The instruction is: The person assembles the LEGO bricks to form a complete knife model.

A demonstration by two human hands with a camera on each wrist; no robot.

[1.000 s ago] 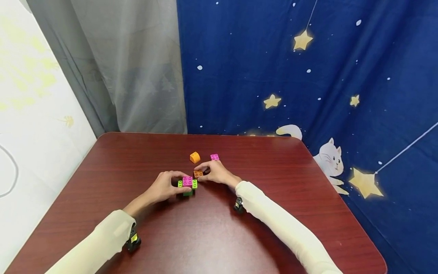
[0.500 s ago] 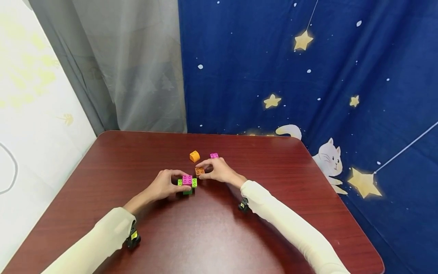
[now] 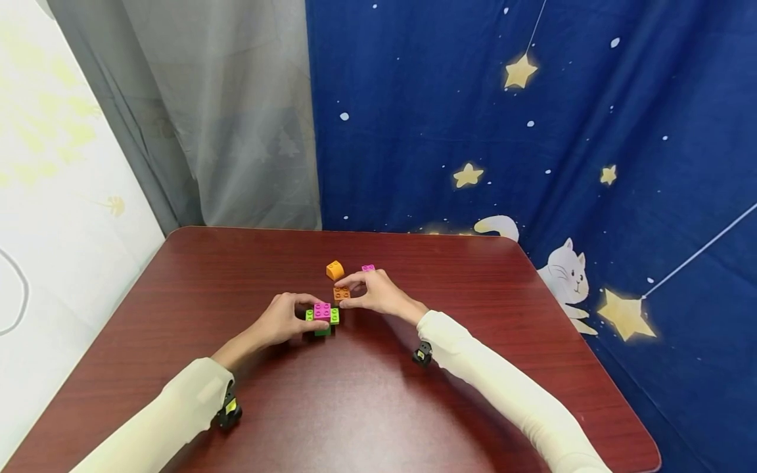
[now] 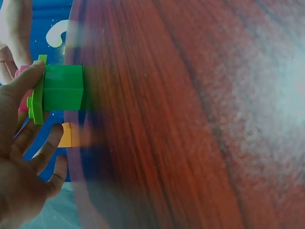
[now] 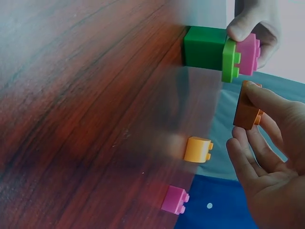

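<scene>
A small stack stands on the table: a green block point(image 5: 205, 47) at the bottom, a flat lime plate point(image 5: 228, 63) over it and a pink brick point(image 3: 322, 309) on top. My left hand point(image 3: 284, 320) grips this stack from the left, its thumb along the near side. To the right of the stack, my right hand point(image 3: 381, 294) pinches an orange-brown brick point(image 5: 245, 110) between thumb and fingers. That brick is held off the table, close to the stack but apart from it. In the left wrist view the lime plate point(image 4: 38, 95) sticks out past the green block point(image 4: 63, 88).
A curved yellow-orange block point(image 3: 334, 270) lies beyond the hands. Farther right, a loose pink brick point(image 5: 174, 199) is partly hidden behind my right hand in the head view. Grey and blue curtains point(image 3: 414, 118) hang behind the table's point(image 3: 248, 256) far edge.
My right hand has drawn the orange-brown brick a little away from the stack, toward the far side. My left hand stays on the stack, nearly still.
</scene>
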